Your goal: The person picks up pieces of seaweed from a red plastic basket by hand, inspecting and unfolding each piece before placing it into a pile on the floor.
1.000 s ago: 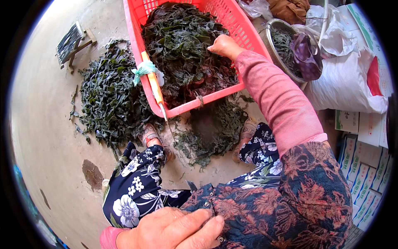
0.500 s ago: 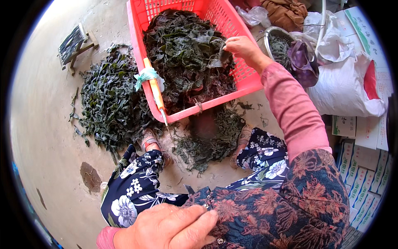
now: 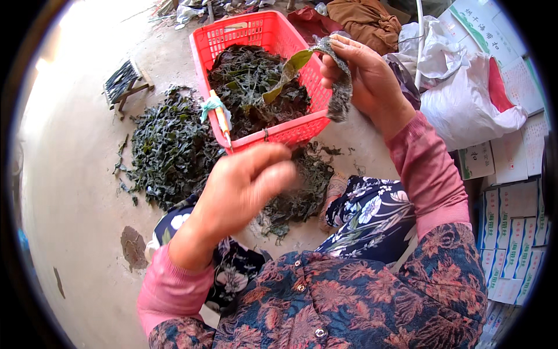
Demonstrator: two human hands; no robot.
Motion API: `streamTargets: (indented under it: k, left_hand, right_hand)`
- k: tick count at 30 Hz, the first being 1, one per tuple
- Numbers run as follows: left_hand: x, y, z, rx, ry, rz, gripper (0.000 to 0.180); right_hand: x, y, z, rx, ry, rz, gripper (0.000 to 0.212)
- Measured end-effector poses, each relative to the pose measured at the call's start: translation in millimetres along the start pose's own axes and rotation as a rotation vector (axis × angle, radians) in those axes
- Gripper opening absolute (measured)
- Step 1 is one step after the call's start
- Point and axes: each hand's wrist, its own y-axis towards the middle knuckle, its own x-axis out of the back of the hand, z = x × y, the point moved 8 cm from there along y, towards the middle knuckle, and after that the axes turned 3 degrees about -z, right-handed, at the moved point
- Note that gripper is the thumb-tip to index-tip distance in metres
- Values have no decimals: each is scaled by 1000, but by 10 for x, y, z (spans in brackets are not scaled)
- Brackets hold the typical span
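My right hand point(image 3: 372, 72) is raised over the right rim of a red plastic basket point(image 3: 314, 125), pinching a dried seaweed strip point(image 3: 340, 96). One end of the strip hangs down grey and rough; a smoother olive-green part stretches left over the basket. Inside the basket lies a heap of dark seaweed point(image 3: 250, 81). In front of the basket my left hand point(image 3: 241, 189) hangs in the air, its fingertips blurred, thumb and forefinger apart and nothing seen in them. A yellow-handled tool point(image 3: 221, 119) is tied to the basket's left rim with pale green cloth.
A larger seaweed pile point(image 3: 168, 145) spreads over the floor left of the basket; a smaller pile point(image 3: 296, 203) lies between my feet. Behind the large pile stands a small folding stool point(image 3: 125, 84). White sacks point(image 3: 468, 110) and stacked boxes point(image 3: 511, 232) line the right side.
My right hand has lifted a seaweed strip out of the basket and drawn it nearer. My left hand has risen from my lap toward the basket. The view has shifted.
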Motion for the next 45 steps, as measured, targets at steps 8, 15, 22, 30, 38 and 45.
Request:
streamTargets:
  k: [8, 15, 22, 30, 38, 45]
  left_hand:
    - [-245, 242, 177, 182, -1021, -122, 33]
    - [-106, 372, -98, 27, -693, -41, 28]
    - [28, 483, -593, -119, -697, -11, 28]
    - [-112, 371, -23, 208, -528, 73, 13]
    - [-267, 201, 94, 309, -298, 216, 19]
    - [-112, 187, 113, 152, -151, 121, 28]
  right_hand:
    - [-659, -885, -581, -240, 7, 164, 15]
    - [-480, -1051, -934, -262, -215, 208, 23]
    - [-254, -949, -568, -37, -294, 100, 17]
    - [-27, -822, -330, 51, -224, -62, 14]
    - [-292, -663, -542, 37, -261, 45, 20]
    - [-201, -643, -881, -119, -361, 54, 22]
